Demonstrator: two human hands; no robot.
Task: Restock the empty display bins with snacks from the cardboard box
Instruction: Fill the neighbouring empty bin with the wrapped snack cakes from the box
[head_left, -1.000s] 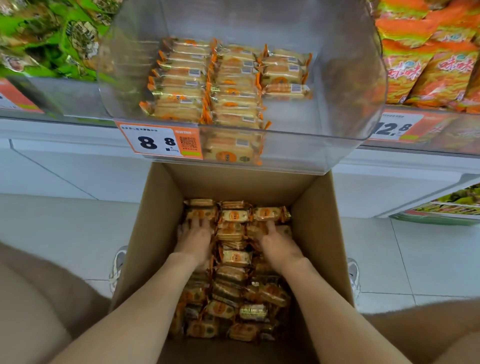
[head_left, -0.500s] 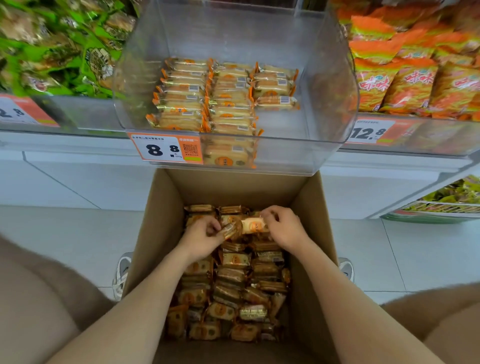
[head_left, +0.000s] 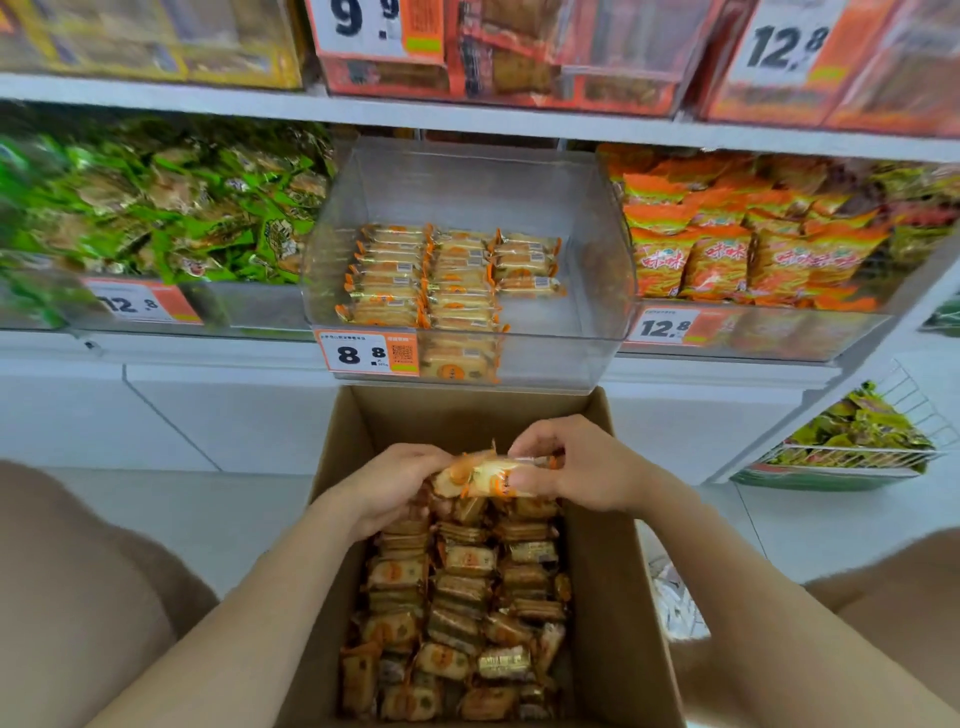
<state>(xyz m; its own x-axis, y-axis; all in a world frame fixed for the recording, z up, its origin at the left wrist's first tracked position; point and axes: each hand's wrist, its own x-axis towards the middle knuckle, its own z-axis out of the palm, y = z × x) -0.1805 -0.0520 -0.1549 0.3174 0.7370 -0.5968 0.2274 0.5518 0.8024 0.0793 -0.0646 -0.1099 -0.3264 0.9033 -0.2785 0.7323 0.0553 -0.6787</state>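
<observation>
1. The shelf (head_left: 467, 122) fills the top of my view, from 10 o'clock to 2 o'clock. It is full of snack packs.
2. The box (head_left: 613, 571) sits on the floor at 6 o'clock, right under the shelf. It is open and still full of small wrapped snacks (head_left: 457, 597).
3. The bin (head_left: 587, 332) is clear plastic and sits at 12 o'clock, just above the box. Two and a bit rows of snacks lie in its left and middle part. Its right part at 1 o'clock is bare, so I think the job is far from done.
4. My left hand (head_left: 389, 486) is at the far end of the box. Its fingers are closed on the left end of a small bunch (head_left: 485, 475) of snacks.
5. My right hand (head_left: 576, 467) is just beside it. Its fingers pinch the right end of the same bunch. The bunch is lifted a little above the pile, still inside the box.
6. I think each snack is very light. The wrap looks shiny, so it may slip. The cake inside is likely soft and could get squashed.
7. I would hold the bunch by both ends, pressing in gently, so none drop out of the middle.
</observation>
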